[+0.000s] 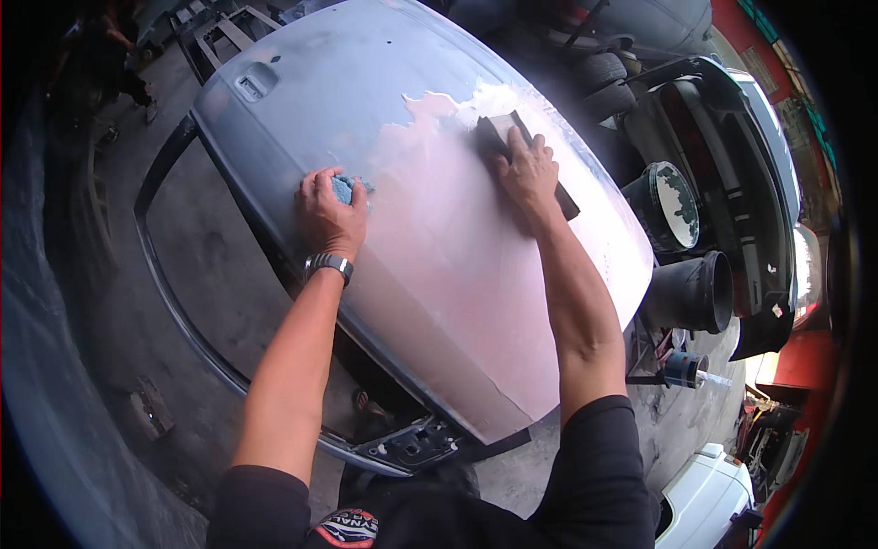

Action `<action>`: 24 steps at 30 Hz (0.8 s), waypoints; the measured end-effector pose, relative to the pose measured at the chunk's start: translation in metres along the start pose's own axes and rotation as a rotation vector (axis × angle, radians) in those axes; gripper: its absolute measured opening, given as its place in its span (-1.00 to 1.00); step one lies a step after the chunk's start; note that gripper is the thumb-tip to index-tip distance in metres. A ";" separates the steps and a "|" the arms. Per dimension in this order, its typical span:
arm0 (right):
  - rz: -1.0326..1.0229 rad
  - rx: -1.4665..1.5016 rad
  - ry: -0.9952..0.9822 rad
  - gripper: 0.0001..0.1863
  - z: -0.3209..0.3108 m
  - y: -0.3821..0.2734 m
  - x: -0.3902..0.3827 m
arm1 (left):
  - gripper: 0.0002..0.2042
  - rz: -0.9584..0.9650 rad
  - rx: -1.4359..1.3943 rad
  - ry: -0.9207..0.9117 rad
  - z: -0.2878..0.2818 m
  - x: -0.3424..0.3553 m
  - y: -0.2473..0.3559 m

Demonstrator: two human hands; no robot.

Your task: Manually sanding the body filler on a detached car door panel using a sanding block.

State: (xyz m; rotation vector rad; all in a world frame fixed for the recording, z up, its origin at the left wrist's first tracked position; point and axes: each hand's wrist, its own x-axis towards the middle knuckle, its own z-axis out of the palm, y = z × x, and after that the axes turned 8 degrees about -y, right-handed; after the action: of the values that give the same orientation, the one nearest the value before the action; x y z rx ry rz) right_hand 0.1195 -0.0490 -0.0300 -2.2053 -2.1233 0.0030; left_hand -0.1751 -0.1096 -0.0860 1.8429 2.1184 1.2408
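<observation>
A car door (430,265) lies before me, its outer skin grey toward the far end and covered with smooth pinkish filler toward me. My right hand (529,172) grips a long dark sanding block (568,201) laid flat on the filler, beside a whitish dusty patch. Close to the door's left edge, my left hand (334,209) closes round a blue-green sponge (344,189) resting on the panel. The palm hides part of the sponge. A recessed door handle pocket (257,82) shows at the far left of the panel.
The door's dark window frame (151,238) extends to the left over the concrete floor. Right of the door stand a bucket with a pale, stained inside (675,206) and a black bucket (709,293). Car bumpers (732,174) and a tyre (599,71) lie beyond. A person's leg shows far left.
</observation>
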 end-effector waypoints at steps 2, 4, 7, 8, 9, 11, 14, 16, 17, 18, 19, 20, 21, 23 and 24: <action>-0.194 0.080 0.031 -0.31 0.001 -0.030 -0.056 | -0.71 -0.007 0.009 0.019 -0.006 0.003 -0.011; -0.271 0.061 -0.014 -0.26 0.006 -0.058 -0.130 | -0.71 -0.014 0.032 0.040 -0.011 0.004 -0.022; -0.426 -0.163 0.127 -0.16 0.033 -0.047 -0.188 | -0.74 0.009 0.026 0.010 -0.007 0.001 -0.014; -0.425 -0.122 0.102 -0.17 0.029 -0.047 -0.183 | -0.74 0.005 0.027 0.011 -0.008 0.001 -0.014; -0.429 -0.075 0.077 -0.18 0.025 -0.049 -0.174 | -0.73 0.007 0.036 0.026 -0.012 0.003 -0.016; -0.376 0.046 -0.022 -0.18 -0.004 -0.043 -0.112 | -0.73 0.008 0.041 0.036 -0.017 0.002 -0.013; -0.204 0.030 -0.026 -0.28 0.001 -0.012 -0.014 | -0.73 -0.006 -0.039 0.008 -0.003 -0.001 -0.001; -0.066 0.041 -0.045 -0.31 -0.002 -0.020 0.011 | -0.72 0.045 -0.021 0.032 -0.003 -0.002 -0.002; -0.076 0.025 -0.039 -0.31 -0.003 -0.022 0.005 | -0.72 0.050 -0.021 0.035 -0.005 -0.001 0.001; -0.081 0.003 -0.031 -0.31 -0.005 -0.021 -0.007 | -0.72 0.020 -0.041 0.013 -0.003 -0.001 0.007; -0.128 0.047 -0.027 -0.29 -0.004 -0.039 -0.032 | -0.73 -0.015 -0.044 -0.007 -0.009 0.000 0.006; -0.183 0.098 -0.014 -0.26 -0.001 -0.066 -0.062 | -0.73 -0.011 -0.028 0.005 -0.013 0.001 -0.006; -0.236 0.086 -0.011 -0.23 0.006 -0.087 -0.095 | -0.73 0.006 -0.007 0.038 -0.010 0.002 -0.021; -0.317 -0.117 0.086 -0.16 0.042 -0.106 -0.154 | -0.72 0.027 -0.003 0.076 -0.003 0.004 -0.027; -0.345 -0.297 0.171 -0.13 0.061 -0.106 -0.169 | -0.72 0.041 -0.005 0.075 -0.002 0.002 -0.028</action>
State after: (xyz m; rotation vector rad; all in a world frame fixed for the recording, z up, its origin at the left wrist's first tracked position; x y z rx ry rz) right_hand 0.0035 -0.2105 -0.0934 -1.8517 -2.5016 -0.5331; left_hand -0.1987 -0.1082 -0.1002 1.8751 2.1226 1.3437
